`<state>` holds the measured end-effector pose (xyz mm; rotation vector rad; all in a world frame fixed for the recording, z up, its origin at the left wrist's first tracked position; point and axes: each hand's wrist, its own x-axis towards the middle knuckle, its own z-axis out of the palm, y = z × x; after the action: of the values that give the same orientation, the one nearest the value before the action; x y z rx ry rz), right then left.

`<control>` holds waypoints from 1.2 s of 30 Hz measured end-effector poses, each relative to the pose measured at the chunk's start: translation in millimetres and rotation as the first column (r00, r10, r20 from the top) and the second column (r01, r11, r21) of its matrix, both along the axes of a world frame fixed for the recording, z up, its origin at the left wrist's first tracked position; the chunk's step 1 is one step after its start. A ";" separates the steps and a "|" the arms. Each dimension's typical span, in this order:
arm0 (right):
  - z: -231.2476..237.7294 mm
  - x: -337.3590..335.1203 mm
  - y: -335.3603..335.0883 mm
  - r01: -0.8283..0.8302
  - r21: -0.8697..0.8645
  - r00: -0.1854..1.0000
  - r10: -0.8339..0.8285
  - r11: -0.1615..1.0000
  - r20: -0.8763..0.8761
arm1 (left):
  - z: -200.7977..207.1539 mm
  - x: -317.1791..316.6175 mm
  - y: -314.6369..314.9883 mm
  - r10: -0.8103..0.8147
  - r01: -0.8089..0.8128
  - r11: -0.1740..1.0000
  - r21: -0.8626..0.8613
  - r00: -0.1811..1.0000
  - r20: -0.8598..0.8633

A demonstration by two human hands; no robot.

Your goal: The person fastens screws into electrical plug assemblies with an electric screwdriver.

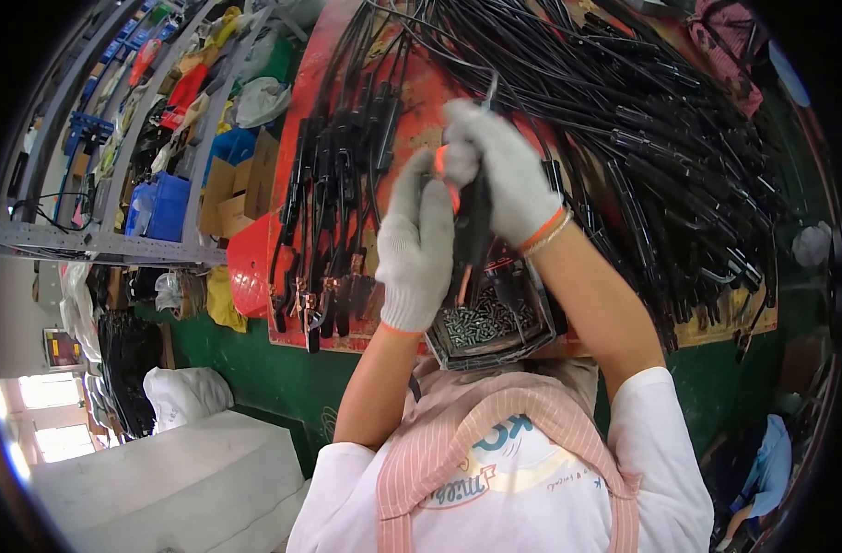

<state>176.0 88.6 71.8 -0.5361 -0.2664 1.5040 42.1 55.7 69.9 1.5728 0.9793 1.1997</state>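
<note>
- Left hand (416, 241), in a white knit glove with an orange-edged cuff: fingers and thumb curled in, gripping a long black part (476, 221) from its left side; looks like the steadying grip.
- Right hand (511, 175), same kind of glove: clenched over the upper end of that part, knuckles up. Exact finger contact hidden by the glove.
- Black part sits between the two hands, roughly lengthwise to the person, above the tray; likely held close in so both hands meet at one spot. Blurred, details can't be told.
- Bright orange piece (442, 159) shows at the fingers where hands meet; separate item or not, can't tell.
- Thin silvery tip (492, 89) pokes out beyond the right hand; what it belongs to is unclear.
- Black open tray (499, 358) at the near edge of the red-painted surface (426, 101), right in front of the body; probably put there for short reach. Its walls corral loose small metal screws (476, 323).
- Black cables with slim dark handles (343, 157) lie left, side by side, copper-coloured ends (301, 304) toward the person; seemingly arranged for easy picking.
- Bigger heap of black cables (660, 147) spreads right, overlapping, apparently pushed aside for working room.
- Far left: grey metal shelf (108, 241) with blue plastic bin (154, 207), stock off the surface.
</note>
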 end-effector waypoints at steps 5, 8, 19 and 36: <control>-0.9 -4.1 -8.1 0.027 -0.055 1.000 -0.027 0.998 0.006 | 1.2 4.2 -2.5 -0.041 0.056 0.992 -0.113 0.991 0.128; 0.2 -1.6 -4.5 0.011 -0.054 0.998 -0.008 0.999 0.057 | 5.1 7.1 -5.8 -0.008 0.014 0.998 -0.068 0.996 0.088; 4.6 -10.2 -5.3 0.150 -0.033 0.984 -0.146 0.988 0.103 | 7.8 2.9 -4.9 -0.002 0.007 1.000 -0.026 0.985 0.174; 7.4 -47.1 6.1 0.344 0.053 0.350 -0.180 0.937 0.919 | -45.1 -36.1 3.4 -0.275 0.261 0.935 -0.241 0.961 -0.027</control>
<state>128.9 94.7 79.2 -1.4790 -0.8993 0.7391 6.0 59.1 24.9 1.5026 0.8757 0.8200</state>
